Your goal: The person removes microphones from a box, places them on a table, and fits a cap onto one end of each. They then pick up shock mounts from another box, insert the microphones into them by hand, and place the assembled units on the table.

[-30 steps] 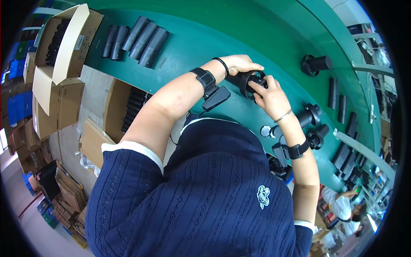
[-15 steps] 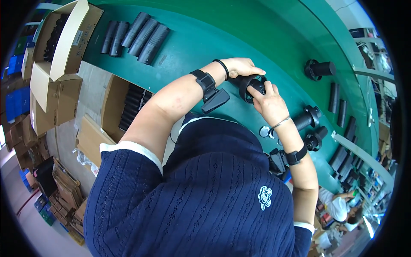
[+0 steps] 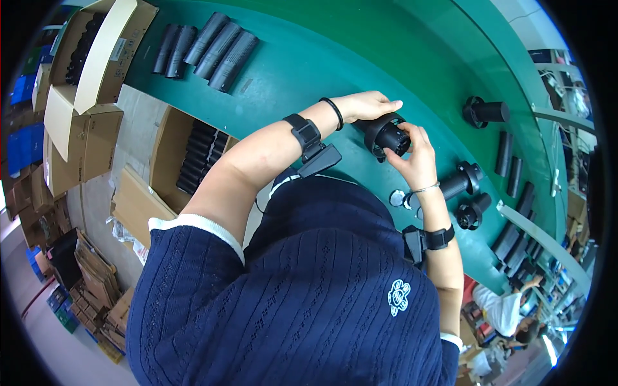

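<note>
left hand (image 3: pixel 372 105): palm down, curled | right hand (image 3: pixel 420 158): curved, pinching

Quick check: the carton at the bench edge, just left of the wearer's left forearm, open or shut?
Open: seen from above, black tubes show inside the carton.

Shows a black cylindrical part (image 3: pixel 391 137) inside a wide black collar (image 3: pixel 373 138), slanting over the green bench (image 3: pixel 296 71); points rightward, gripped near its end by the right hand (image 3: pixel 420 159).
</note>
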A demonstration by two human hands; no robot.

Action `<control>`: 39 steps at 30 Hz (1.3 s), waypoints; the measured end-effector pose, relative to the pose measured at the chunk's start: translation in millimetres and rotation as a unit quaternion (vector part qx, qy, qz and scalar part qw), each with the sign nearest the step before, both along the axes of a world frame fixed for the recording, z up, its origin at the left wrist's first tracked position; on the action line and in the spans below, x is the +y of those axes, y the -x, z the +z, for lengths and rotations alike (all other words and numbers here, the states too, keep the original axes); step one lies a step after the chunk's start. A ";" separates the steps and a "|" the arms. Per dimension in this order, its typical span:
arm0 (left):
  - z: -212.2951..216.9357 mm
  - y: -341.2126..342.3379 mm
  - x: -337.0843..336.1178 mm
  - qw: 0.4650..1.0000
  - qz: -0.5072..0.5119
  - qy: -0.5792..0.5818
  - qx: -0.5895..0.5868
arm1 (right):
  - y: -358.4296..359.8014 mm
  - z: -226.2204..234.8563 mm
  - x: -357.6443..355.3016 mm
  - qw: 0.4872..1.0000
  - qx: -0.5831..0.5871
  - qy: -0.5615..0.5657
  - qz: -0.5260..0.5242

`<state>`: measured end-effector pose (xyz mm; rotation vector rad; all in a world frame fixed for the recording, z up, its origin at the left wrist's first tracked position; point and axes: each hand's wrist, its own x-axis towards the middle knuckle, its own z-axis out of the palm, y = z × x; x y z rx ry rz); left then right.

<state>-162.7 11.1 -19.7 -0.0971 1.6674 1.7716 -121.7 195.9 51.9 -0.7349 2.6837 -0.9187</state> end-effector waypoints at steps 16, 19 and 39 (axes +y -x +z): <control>10.6 -69.4 -14.3 0.989 0.121 0.063 -0.051 | -6.6 -8.0 -7.9 0.992 -0.049 0.053 -0.103; 11.2 -71.5 -10.6 0.983 0.172 0.010 -0.070 | -8.5 -7.1 -9.8 0.992 -0.055 0.064 -0.097; -2.8 -57.0 -8.5 0.986 0.157 0.013 -0.055 | -6.6 -22.1 -11.9 0.979 -0.185 0.044 -0.079</control>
